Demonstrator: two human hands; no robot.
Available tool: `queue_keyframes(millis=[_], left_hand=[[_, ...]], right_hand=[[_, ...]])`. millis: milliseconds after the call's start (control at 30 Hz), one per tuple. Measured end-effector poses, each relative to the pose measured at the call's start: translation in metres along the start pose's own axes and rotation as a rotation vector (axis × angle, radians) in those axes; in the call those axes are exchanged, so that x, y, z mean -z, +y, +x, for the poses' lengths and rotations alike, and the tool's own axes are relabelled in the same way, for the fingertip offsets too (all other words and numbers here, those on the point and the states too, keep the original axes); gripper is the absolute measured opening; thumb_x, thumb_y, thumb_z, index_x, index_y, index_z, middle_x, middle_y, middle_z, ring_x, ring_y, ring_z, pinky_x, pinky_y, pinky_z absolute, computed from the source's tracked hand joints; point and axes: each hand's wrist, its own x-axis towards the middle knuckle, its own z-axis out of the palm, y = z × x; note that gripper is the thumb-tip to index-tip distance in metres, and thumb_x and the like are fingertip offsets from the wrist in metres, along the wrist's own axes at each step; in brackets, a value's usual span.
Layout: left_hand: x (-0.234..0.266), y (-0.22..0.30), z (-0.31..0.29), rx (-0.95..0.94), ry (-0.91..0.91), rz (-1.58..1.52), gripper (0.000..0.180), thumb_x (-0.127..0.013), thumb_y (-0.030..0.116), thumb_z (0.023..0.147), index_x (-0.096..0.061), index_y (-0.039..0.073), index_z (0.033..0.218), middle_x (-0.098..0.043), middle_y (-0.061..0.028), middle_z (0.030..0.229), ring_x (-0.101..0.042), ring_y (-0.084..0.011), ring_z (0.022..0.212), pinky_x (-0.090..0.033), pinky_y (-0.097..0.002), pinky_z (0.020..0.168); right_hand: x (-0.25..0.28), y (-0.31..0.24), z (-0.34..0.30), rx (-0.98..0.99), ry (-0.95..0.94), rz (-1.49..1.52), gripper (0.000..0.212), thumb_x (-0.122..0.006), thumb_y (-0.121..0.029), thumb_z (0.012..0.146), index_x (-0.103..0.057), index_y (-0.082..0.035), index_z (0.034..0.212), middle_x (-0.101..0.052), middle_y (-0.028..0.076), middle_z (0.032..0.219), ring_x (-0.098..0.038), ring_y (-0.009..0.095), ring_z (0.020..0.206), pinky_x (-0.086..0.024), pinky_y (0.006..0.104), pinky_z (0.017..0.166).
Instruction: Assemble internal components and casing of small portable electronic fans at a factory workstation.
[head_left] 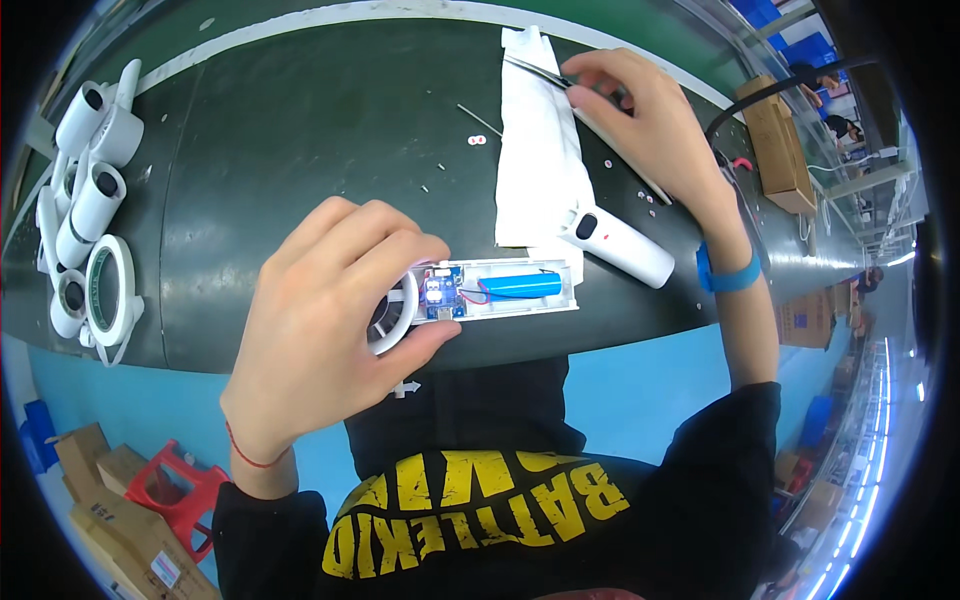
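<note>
My left hand (330, 300) is closed round the round white head of a small handheld fan (400, 315). The fan's handle lies uncovered, showing a blue circuit board (441, 290), thin red and dark wires, and a blue cylindrical battery (520, 287). Further back, my right hand (635, 110) pinches a pair of tweezers (538, 72), their tips pointing left over a white cloth (540, 170). A long thin pale strip (630, 160) runs below that hand; whether it is held cannot be told. Right of the cloth lies a white handle shell (625, 247) with a dark oval.
Several white fan units (90, 190) are piled at the table's left, beside a roll of white tape (110, 290). Small screws and white bits (477, 141) lie about, with a thin rod (480, 120) near the cloth. A cardboard box (780, 150) stands far right.
</note>
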Motion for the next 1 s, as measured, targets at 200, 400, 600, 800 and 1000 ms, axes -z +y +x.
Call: queue_keyframes(millis=[200,400,600,800,1000], left_hand=[[-0.001,0.000,-0.003,-0.008,0.007,-0.017,0.039,-0.082,0.009,0.057,-0.066,0.005,0.092,-0.064,-0.0067,0.091,-0.057,-0.0263,0.080,-0.046,-0.0341,0.070],[-0.005,-0.003,-0.002,-0.050,0.042,-0.021,0.038,-0.083,0.009,0.059,-0.067,0.005,0.093,-0.064,-0.0064,0.091,-0.057,-0.0255,0.080,-0.046,-0.0336,0.069],[-0.003,-0.008,-0.006,-0.054,0.049,0.013,0.039,-0.082,0.005,0.058,-0.066,0.005,0.094,-0.064,-0.0062,0.091,-0.058,-0.0247,0.080,-0.047,-0.0331,0.069],[-0.001,-0.009,0.000,-0.109,0.000,0.046,0.041,-0.081,0.002,0.058,-0.067,0.005,0.096,-0.065,-0.0055,0.093,-0.059,-0.0239,0.082,-0.047,-0.0323,0.071],[-0.004,-0.008,0.000,-0.095,0.004,0.026,0.043,-0.081,0.001,0.056,-0.067,0.006,0.097,-0.065,-0.0070,0.093,-0.060,-0.0245,0.084,-0.047,-0.0325,0.072]], right_hand=[[-0.023,-0.058,0.020,0.148,-0.058,-0.228,0.024,-0.070,-0.027,0.086,-0.071,-0.003,0.087,-0.066,0.009,0.086,-0.063,0.028,0.083,-0.050,0.0355,0.074],[0.009,-0.063,0.046,-0.303,-0.278,0.140,0.025,-0.060,-0.024,0.095,-0.061,-0.002,0.108,-0.066,0.010,0.097,-0.059,0.021,0.088,-0.046,0.0280,0.080],[0.031,-0.093,0.034,-0.104,0.624,0.600,0.025,-0.038,-0.023,0.108,-0.050,-0.001,0.107,-0.063,0.011,0.089,-0.065,0.020,0.086,-0.054,0.0333,0.081],[0.055,-0.092,-0.071,0.035,0.491,0.498,0.025,-0.036,-0.022,0.107,-0.052,-0.003,0.113,-0.041,0.002,0.074,-0.044,0.013,0.065,-0.038,0.0268,0.059],[-0.020,-0.080,-0.127,0.010,0.667,0.859,0.022,-0.039,-0.024,0.107,-0.044,-0.003,0.107,-0.042,0.004,0.074,-0.041,0.011,0.060,-0.035,0.0254,0.053]])
